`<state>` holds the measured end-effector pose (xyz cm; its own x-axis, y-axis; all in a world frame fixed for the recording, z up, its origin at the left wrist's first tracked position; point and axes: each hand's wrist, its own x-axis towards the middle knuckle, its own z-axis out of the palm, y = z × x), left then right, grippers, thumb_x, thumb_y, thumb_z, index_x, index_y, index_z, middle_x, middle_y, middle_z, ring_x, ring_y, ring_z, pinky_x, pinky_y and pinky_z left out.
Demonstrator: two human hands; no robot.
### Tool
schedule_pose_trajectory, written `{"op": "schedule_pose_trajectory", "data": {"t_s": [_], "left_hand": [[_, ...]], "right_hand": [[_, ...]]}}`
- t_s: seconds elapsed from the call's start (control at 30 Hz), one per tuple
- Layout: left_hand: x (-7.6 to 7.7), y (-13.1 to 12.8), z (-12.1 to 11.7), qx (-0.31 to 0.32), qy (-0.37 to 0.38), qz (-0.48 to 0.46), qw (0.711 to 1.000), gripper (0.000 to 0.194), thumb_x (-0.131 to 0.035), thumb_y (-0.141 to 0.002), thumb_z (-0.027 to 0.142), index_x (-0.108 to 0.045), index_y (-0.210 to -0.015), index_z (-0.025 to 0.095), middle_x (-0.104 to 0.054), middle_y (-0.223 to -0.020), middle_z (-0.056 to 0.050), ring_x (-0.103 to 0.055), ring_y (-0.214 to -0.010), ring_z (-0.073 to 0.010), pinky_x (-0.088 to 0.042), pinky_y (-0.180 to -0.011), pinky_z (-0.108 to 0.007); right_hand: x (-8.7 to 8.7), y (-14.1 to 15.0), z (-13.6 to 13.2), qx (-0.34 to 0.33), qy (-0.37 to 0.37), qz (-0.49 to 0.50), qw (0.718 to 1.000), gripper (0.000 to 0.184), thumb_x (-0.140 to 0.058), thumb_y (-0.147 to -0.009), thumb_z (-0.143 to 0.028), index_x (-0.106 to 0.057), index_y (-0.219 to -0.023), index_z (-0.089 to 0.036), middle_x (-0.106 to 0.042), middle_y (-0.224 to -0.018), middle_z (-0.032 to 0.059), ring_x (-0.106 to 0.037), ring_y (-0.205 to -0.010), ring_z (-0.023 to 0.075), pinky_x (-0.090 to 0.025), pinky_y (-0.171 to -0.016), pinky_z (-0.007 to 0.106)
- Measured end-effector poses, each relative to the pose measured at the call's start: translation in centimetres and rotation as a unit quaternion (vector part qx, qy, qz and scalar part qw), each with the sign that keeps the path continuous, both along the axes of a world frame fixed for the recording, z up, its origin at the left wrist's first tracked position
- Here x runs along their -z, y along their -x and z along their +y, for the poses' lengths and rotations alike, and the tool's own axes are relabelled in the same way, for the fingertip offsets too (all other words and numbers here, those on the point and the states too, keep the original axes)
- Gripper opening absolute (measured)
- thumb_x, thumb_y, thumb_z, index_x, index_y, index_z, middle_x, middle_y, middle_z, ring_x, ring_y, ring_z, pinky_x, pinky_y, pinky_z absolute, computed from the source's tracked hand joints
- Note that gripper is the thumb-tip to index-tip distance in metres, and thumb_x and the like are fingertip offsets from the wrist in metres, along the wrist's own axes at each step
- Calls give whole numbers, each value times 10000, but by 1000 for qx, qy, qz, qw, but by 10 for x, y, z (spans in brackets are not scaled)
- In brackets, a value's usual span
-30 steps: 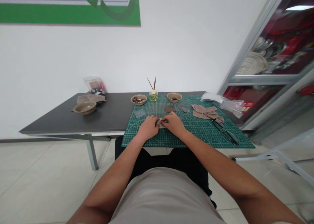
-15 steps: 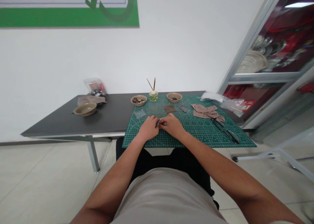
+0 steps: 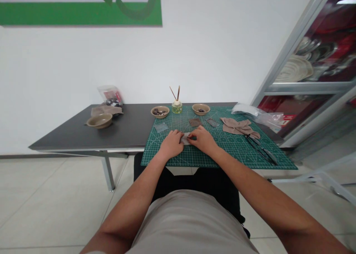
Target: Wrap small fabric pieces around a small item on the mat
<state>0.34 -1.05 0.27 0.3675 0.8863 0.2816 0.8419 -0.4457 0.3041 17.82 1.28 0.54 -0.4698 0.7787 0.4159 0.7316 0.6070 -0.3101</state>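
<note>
A small pale-grey piece of cloth (image 3: pixel 185 139) lies between my hands, low over the green cutting mat (image 3: pixel 167 157). My left hand (image 3: pixel 172 143) has its fingers closed on the cloth's left end. At the other end, my right hand (image 3: pixel 204 139) pinches it between thumb and fingers. Just beyond them on the mat are a light bluish-grey square (image 3: pixel 161 127), a brown square (image 3: pixel 195 122) and a dark grey oblong piece (image 3: pixel 213 122). Whether the cloth is a flat sheet or a small pouch I cannot make out.
Two bowls, left (image 3: pixel 160 112) and right (image 3: pixel 201 109), hold dark pieces. Between them stands a reed diffuser (image 3: pixel 177 107). A crumpled brown cloth (image 3: pixel 236 126), black-handled scissors (image 3: pixel 261 149) and a plastic bag (image 3: pixel 258 116) lie right. Another bowl (image 3: pixel 99 121) sits left.
My hands have drawn slightly apart, and more of the pale-grey cloth shows between them. The whole view has shifted a little.
</note>
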Motion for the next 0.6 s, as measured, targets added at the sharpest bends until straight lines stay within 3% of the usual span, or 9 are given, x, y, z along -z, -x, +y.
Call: {"op": "schedule_pose_trajectory", "data": {"t_s": [0.13, 0.3, 0.47, 0.6], "left_hand": [[-2, -1, -2, -6, 2, -16, 1000, 304, -458, -830, 137, -612, -1091, 159, -591, -1118, -97, -505, -1082, -231, -430, -975, -377], [-3, -1, -2, -7, 11, -25, 1000, 306, -461, -825, 135, -618, -1084, 170, -585, -1177, -88, -508, -1105, -226, -430, -987, -372], [-4, 0, -3, -3, 8, -16, 1000, 320, -489, -819, 162, -609, -1115, 172, -586, -1170, -92, -502, -1112, -244, -423, -996, -396], [-6, 1, -4, 5, 19, -13, 1000, 303, -535, -836, 240, -603, -1127, 190, -583, -1158, -90, -504, -1125, -253, -418, -998, -413]], "right_hand": [[-1, 6, 1, 14, -2, 3, 1000, 82, -671, -812, -190, -729, -754, -190, -724, -795, 54, -511, -840, 220, -420, -764, 338], [-2, 3, -4, -35, 12, 4, 999, 42, -700, -788, -197, -725, -765, -221, -719, -794, 19, -512, -815, 202, -420, -760, 324], [-1, 0, 2, 16, -2, 14, 1000, 79, -680, -804, -191, -722, -738, -204, -716, -781, 49, -515, -855, 224, -419, -762, 339], [2, -1, -1, -29, -4, 17, 999, 40, -695, -794, -190, -727, -788, -212, -725, -819, 29, -522, -839, 204, -418, -784, 328]]}}
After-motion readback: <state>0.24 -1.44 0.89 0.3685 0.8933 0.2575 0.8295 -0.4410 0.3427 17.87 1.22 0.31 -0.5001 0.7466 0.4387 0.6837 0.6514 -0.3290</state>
